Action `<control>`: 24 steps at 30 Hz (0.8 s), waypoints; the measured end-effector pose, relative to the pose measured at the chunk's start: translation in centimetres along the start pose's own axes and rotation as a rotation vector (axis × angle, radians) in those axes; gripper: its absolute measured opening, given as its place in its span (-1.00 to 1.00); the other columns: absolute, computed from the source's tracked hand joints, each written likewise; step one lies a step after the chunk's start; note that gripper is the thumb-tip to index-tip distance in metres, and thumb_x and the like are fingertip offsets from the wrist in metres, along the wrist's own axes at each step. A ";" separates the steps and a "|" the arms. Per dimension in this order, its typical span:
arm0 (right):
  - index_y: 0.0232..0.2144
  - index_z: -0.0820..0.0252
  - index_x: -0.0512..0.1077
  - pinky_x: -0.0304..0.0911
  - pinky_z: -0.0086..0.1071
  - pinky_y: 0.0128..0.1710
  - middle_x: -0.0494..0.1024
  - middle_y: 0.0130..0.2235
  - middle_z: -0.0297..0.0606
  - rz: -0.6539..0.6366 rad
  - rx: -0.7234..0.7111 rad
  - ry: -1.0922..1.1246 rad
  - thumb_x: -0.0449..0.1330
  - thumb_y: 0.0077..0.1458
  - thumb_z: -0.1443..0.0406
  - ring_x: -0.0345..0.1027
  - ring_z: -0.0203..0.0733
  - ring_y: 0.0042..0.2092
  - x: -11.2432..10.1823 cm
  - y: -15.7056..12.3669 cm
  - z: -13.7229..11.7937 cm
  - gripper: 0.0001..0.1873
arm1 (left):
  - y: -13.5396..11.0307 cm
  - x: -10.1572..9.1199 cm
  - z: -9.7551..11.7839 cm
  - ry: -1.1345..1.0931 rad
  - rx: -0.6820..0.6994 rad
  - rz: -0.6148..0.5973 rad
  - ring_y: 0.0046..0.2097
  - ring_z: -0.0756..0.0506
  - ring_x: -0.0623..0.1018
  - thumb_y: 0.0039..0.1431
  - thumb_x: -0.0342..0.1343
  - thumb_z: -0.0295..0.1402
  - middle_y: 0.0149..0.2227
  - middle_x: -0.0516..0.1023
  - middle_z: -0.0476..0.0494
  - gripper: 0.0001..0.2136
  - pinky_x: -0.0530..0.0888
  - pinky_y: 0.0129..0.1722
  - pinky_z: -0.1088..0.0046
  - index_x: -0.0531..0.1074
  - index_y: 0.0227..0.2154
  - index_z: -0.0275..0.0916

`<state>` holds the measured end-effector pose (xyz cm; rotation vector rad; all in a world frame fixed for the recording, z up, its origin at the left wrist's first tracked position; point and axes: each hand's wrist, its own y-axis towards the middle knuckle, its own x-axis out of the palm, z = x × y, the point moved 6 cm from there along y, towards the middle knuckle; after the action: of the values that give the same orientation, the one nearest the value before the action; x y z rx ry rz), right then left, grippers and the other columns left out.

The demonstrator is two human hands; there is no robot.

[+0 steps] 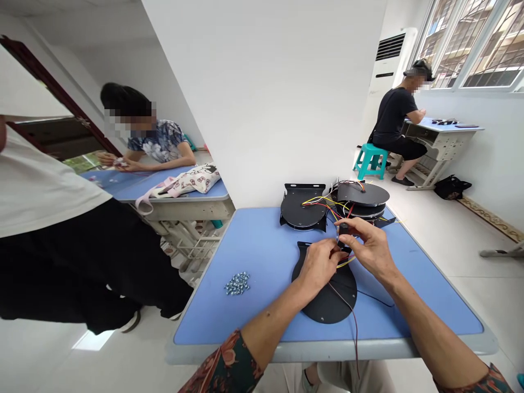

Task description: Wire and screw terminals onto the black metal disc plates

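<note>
A black round plate [327, 308] with a slotted tab lies flat on the blue desk. Over its far part, my left hand [321, 265] is closed in a pinch; what sits between its fingertips is hidden. My right hand [374, 248] is just to the right, closed with thumb and fingers around a small black part [344, 229] held above the tab. The two hands' fingertips nearly meet. Yellow and red wires come out beneath them, and a thin brown wire [355, 322] runs over the plate and hangs off the desk's front edge.
A pile of small silvery screws [237, 284] lies on the desk [213, 316] at left. Behind my hands are a black round assembly [303, 210] and a stacked one [364, 196], both trailing coloured wires. A person stands at left; two others sit at desks.
</note>
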<state>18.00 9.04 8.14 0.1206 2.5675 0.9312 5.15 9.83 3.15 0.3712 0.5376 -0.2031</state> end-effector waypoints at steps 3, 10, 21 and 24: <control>-0.12 0.11 0.59 0.42 -0.30 -0.25 0.63 -0.29 -0.24 -0.091 0.022 0.133 0.21 0.25 0.18 0.50 -0.15 -0.28 0.4 0.0 0.1 -0.76 | 0.0 0.1 -0.1 -0.027 -0.026 -0.010 -0.40 -0.03 0.52 0.18 0.24 -0.47 -0.41 0.57 -0.03 -0.86 0.43 -0.34 0.47 0.50 -0.49 -0.25; -0.07 0.06 0.59 0.43 -0.29 -0.18 0.65 -0.16 -0.22 -0.045 -0.018 -0.007 0.28 0.22 0.15 0.46 -0.18 -0.28 0.3 -0.3 -0.4 -0.73 | 0.2 0.3 -0.1 -0.058 -0.012 -0.037 -0.37 -0.04 0.55 0.22 0.17 -0.50 -0.40 0.60 -0.02 -0.88 0.46 -0.32 0.48 0.53 -0.42 -0.23; 0.01 0.10 0.54 0.45 -0.30 -0.22 0.65 -0.23 -0.23 -0.081 0.054 0.119 0.17 0.29 0.17 0.52 -0.16 -0.25 0.3 -0.1 0.4 -0.70 | 0.0 0.4 -0.4 -0.076 -0.024 -0.063 -0.41 -0.01 0.54 0.25 0.10 -0.54 -0.40 0.59 -0.02 -0.81 0.47 -0.35 0.51 0.50 -0.46 -0.24; -0.04 0.06 0.57 0.44 -0.27 -0.18 0.66 -0.18 -0.23 -0.035 0.027 -0.021 0.28 0.21 0.15 0.49 -0.16 -0.27 0.1 -0.2 0.0 -0.70 | 0.0 0.1 -0.2 -0.072 -0.028 -0.034 -0.40 -0.02 0.55 0.22 0.12 -0.54 -0.42 0.58 -0.02 -0.82 0.47 -0.34 0.50 0.47 -0.48 -0.23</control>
<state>17.92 8.95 7.96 0.0916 2.5552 0.8780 5.17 9.93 2.91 0.3264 0.4760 -0.2404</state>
